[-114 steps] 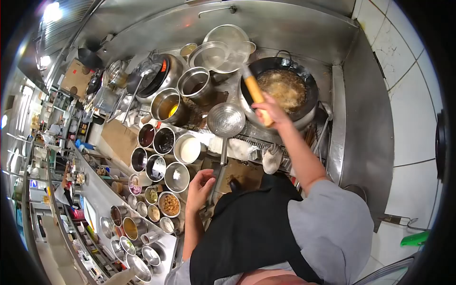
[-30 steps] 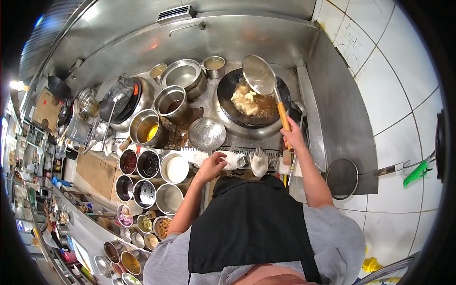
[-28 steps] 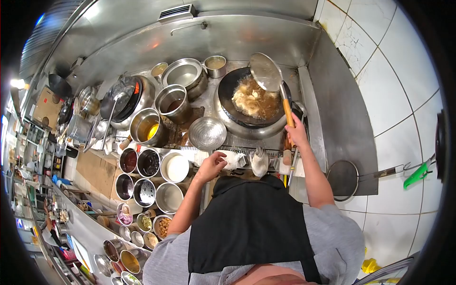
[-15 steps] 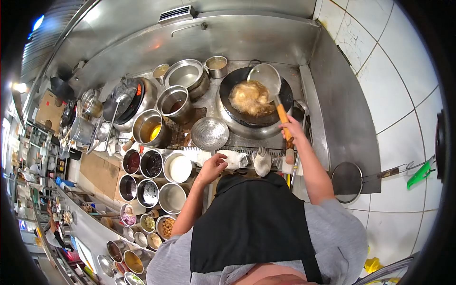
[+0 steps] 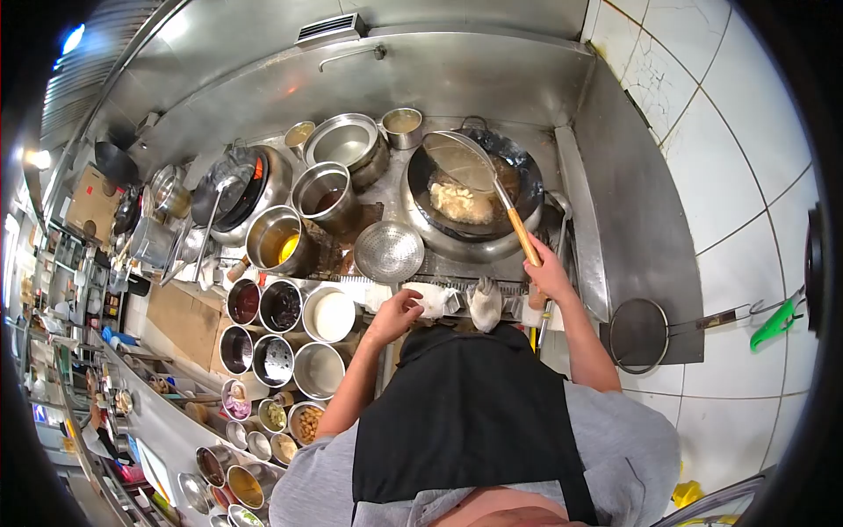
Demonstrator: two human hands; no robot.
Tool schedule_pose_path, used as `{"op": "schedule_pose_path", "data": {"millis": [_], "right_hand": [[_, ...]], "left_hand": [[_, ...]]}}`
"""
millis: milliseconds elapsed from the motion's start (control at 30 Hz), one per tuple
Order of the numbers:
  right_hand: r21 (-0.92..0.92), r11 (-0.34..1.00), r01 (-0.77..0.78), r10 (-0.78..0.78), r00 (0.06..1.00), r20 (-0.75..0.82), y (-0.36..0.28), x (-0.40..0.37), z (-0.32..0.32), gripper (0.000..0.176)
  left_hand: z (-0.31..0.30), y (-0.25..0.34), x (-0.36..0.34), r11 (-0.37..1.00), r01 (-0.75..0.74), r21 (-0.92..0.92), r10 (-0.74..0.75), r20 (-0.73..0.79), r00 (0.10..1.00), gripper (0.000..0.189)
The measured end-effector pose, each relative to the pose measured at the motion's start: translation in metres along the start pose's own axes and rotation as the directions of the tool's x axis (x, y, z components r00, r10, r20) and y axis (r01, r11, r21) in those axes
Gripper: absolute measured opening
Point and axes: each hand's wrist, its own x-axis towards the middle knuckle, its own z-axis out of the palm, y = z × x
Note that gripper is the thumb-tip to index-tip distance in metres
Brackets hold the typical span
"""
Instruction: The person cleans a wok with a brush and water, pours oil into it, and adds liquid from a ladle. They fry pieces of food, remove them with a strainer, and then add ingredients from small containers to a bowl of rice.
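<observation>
I see my right hand (image 5: 549, 274) with its fingers wrapped tight around the wooden handle of the skimmer (image 5: 461, 162). Its mesh bowl tilts over the pale food in the wok (image 5: 527, 171), at the surface's far right corner. My left hand (image 5: 395, 314) rests at the front edge beside a white cloth (image 5: 432, 299), fingers curled; whether they pinch it, I cannot tell.

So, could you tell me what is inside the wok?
The wok holds pale food in brown liquid; the skimmer in the right hand covers part.

Skimmer (image 5: 457, 161) handle end hidden in rt hand (image 5: 550, 277).
</observation>
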Motion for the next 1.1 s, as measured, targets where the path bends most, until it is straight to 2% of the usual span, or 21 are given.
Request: {"op": "schedule_pose_path", "data": {"millis": [133, 233, 300, 367, 433, 467, 567, 633, 667, 700, 733, 767, 800, 833, 867, 900, 933, 967, 1033, 1067, 1100], "right_hand": [[-0.037, 0.999, 0.041, -0.04, 0.999, 0.03, -0.018, -0.021, -0.01, 0.066], [-0.078, 0.996, -0.047, 0.052, 0.997, 0.06, -0.032, -0.038, -0.017, 0.064], [-0.006, 0.993, -0.117, 0.117, 0.983, 0.144, -0.028, -0.042, -0.023, 0.069], [-0.004, 0.995, -0.097, 0.097, 0.987, 0.128, -0.014, -0.038, -0.029, 0.068], [-0.187, 0.982, -0.038, 0.046, 0.998, 0.037, -0.012, -0.035, -0.033, 0.065], [-0.188, 0.981, -0.036, 0.044, 0.998, 0.038, -0.013, -0.032, -0.036, 0.065], [-0.037, 0.989, -0.142, 0.141, 0.99, -0.028, -0.015, -0.014, -0.04, 0.065], [-0.035, 0.999, -0.034, 0.028, 0.99, -0.137, -0.008, 0.009, -0.039, 0.065], [-0.116, 0.991, -0.068, 0.042, 0.976, -0.211, -0.01, 0.018, -0.036, 0.064], [-0.114, 0.991, -0.068, 0.042, 0.976, -0.213, 0.002, 0.034, -0.039, 0.064], [-0.304, 0.947, 0.101, -0.196, 0.933, -0.3, 0.032, 0.058, -0.041, 0.064], [-0.496, 0.836, 0.235, -0.433, 0.837, -0.333, 0.059, 0.079, -0.044, 0.064], [-0.586, 0.772, 0.247, -0.5, 0.805, -0.319, 0.077, 0.094, -0.047, 0.069], [-0.585, 0.768, 0.261, -0.509, 0.803, -0.309, 0.052, 0.088, -0.042, 0.069], [-0.352, 0.932, 0.087, -0.209, 0.922, -0.327, 0.031, 0.074, -0.039, 0.069], [-0.11, 0.984, -0.14, 0.108, 0.96, -0.257, 0.016, 0.061, -0.035, 0.069], [0.042, 0.986, -0.158, 0.163, 0.969, -0.184, 0.022, 0.058, -0.033, 0.07], [0.041, 0.986, -0.161, 0.166, 0.969, -0.181, 0.026, 0.053, -0.03, 0.07], [0.439, 0.849, -0.292, 0.314, 0.949, 0.023, 0.033, 0.044, -0.024, 0.068], [0.529, 0.788, -0.315, 0.325, 0.943, 0.077, 0.035, 0.04, -0.022, 0.066], [0.529, 0.788, -0.317, 0.327, 0.942, 0.078, 0.035, 0.036, -0.021, 0.066]], "left_hand": [[-0.001, -0.001, 0.003, 1.0, 0.003, -0.006, -0.003, 0.014, 1.0, 0.032], [-0.001, 0.011, 0.008, 1.0, 0.014, 0.001, -0.014, 0.026, 1.0, 0.033], [0.0, 0.014, 0.011, 0.999, -0.015, 0.031, 0.014, 0.015, 1.0, 0.033], [0.002, 0.015, 0.013, 1.0, -0.019, 0.011, 0.019, 0.024, 1.0, 0.033], [0.001, 0.018, 0.013, 0.999, -0.028, -0.022, 0.028, 0.035, 0.999, 0.032], [0.001, 0.018, 0.013, 0.999, -0.028, -0.023, 0.029, 0.034, 0.999, 0.032], [0.0, 0.014, 0.015, 1.0, -0.021, -0.008, 0.022, 0.042, 0.999, 0.032], [0.002, 0.009, 0.015, 1.0, -0.028, 0.008, 0.028, 0.034, 0.999, 0.032], [0.002, 0.008, 0.015, 1.0, -0.029, 0.009, 0.028, 0.037, 0.999, 0.032], [0.002, 0.008, 0.016, 1.0, -0.03, 0.005, 0.03, 0.047, 0.998, 0.032], [0.002, 0.009, 0.016, 1.0, -0.031, 0.002, 0.031, 0.055, 0.998, 0.032], [0.002, 0.01, 0.016, 0.999, -0.031, 0.004, 0.031, 0.054, 0.998, 0.032], [0.003, 0.012, 0.015, 1.0, -0.026, -0.008, 0.027, 0.057, 0.998, 0.032], [0.002, 0.014, 0.015, 1.0, -0.021, -0.022, 0.022, 0.048, 0.999, 0.032], [0.003, 0.01, 0.015, 0.999, -0.028, -0.022, 0.029, 0.039, 0.999, 0.031], [0.002, 0.008, 0.014, 0.999, -0.026, -0.022, 0.026, 0.033, 0.999, 0.031], [0.002, 0.005, 0.012, 0.999, -0.026, -0.025, 0.027, 0.026, 0.999, 0.031], [0.003, 0.002, 0.01, 0.999, -0.027, -0.03, 0.027, 0.021, 0.999, 0.031], [0.003, -0.005, 0.008, 1.0, -0.018, -0.021, 0.019, 0.014, 1.0, 0.031], [0.003, -0.009, 0.007, 1.0, -0.013, -0.011, 0.013, 0.007, 1.0, 0.031], [0.003, -0.007, 0.005, 1.0, -0.012, -0.013, 0.012, 0.009, 1.0, 0.031]]}}
